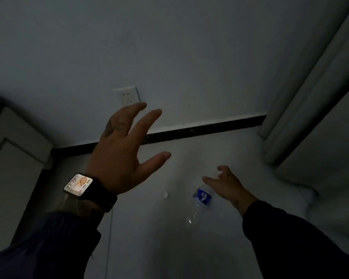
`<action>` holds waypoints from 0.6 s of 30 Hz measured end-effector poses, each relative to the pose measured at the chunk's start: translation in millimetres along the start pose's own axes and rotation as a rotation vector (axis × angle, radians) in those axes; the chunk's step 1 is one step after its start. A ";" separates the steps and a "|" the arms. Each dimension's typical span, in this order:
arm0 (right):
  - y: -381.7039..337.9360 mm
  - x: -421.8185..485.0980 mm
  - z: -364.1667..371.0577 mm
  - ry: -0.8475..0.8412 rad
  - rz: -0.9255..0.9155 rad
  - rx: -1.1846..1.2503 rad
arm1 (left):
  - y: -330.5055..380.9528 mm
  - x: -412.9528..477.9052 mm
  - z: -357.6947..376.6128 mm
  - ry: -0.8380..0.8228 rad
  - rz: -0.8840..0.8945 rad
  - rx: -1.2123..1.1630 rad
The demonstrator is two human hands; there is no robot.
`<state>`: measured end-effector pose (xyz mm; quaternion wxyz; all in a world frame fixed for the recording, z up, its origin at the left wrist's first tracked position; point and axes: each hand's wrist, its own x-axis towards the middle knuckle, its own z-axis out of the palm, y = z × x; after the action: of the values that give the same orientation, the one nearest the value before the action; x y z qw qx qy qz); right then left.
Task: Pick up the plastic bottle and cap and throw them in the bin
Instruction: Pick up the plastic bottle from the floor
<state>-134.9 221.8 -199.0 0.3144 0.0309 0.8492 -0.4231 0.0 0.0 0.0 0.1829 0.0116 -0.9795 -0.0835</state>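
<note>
**Dim room, floor by the wall: two hands, bottle, cap**

- Cabinet (12, 158): pale, at the left edge of the floor.
- Watch (78, 184): lit square face on a dark strap, left wrist; digits read about 12:28, with a cartoon picture beside them.
- Left hand (121, 156): raised, fingers spread wide, holding nothing; dark marking on the back near the knuckles. Dark sleeve below.
- Socket (127, 95): white plate on the wall, above the black skirting (199, 130).
- Cap (165, 194): small, white, round, on the pale floor just left of the bottle, apart from it.
- Bottle (199, 202): clear plastic, lying tilted on the floor, neck end toward the wall, uncapped. Blue label with white marks; writing too blurred to read.
- Right hand (228, 186): low, fingers apart and loosely curled, empty, just beside the bottle's upper end; whether it touches cannot be told.
- Curtain (310, 87): pale folds at the right edge.
</note>
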 end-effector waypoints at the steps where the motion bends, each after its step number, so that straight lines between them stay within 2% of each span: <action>1: 5.9 6.2 6.0 0.013 0.047 0.020 | -1.2 -3.5 4.4 -0.042 0.016 0.010; 6: 40.6 41.6 48.4 0.022 0.238 0.057 | -23.1 -24.8 30.9 -0.159 0.014 0.124; 14: 76.9 69.1 111.8 0.136 0.311 0.047 | -42.7 -35.2 53.9 -0.202 0.048 0.169; 18: 84.6 71.5 128.2 0.164 0.311 0.211 | -49.1 -39.6 55.6 -0.233 0.019 0.175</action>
<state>-100.1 166.0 -355.2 0.3006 0.2287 0.8079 -0.4523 16.5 -37.5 -73.4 0.0668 0.0084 -0.9977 0.0033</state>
